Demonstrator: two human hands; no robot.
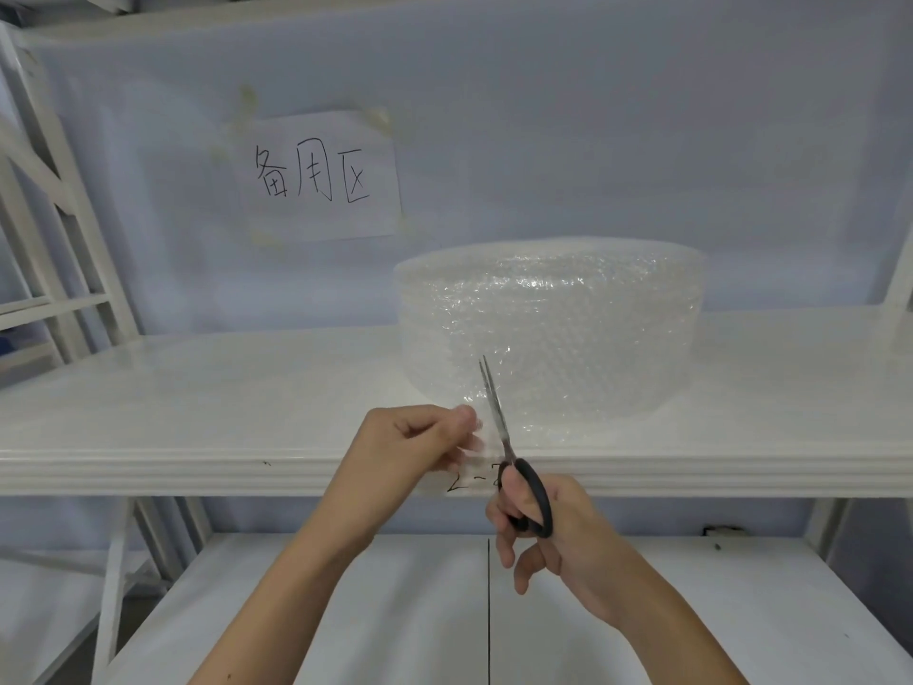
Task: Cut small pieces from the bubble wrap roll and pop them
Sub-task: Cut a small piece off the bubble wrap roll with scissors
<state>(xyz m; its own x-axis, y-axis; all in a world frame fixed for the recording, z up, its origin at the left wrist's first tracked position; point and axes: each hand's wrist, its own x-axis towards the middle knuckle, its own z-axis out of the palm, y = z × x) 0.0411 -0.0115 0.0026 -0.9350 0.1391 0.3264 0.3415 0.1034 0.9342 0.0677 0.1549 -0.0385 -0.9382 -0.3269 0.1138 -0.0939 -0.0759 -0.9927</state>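
Fingers [462, 418] of the left hand [405, 447] curl to pinch a loose, clear flap of bubble wrap [481, 437], so transparent against the white surface that its edges are hard to trace. Right hand [548, 526] grips the black plastic loops of steel-bladed scissors [499, 427], thumb and fingers threaded through the handles, the two lower fingers hanging loosely bent. Narrow blades point up and away, nearly together, running alongside the flap just right of the pinching fingertips; whether they bite the film cannot be told.

Large, squat roll of clear bubble wrap [548, 333] sits on the glossy white upper shelf [197, 412], toward its right half, its dimpled surface catching pale glints. Hands partly cover black handwriting [469, 482] on the shelf's ribbed front lip, leaving it unreadable. White paper sign [318, 178] with three handwritten characters is taped to the pale blue back wall. Both forearms run out of view at the bottom.
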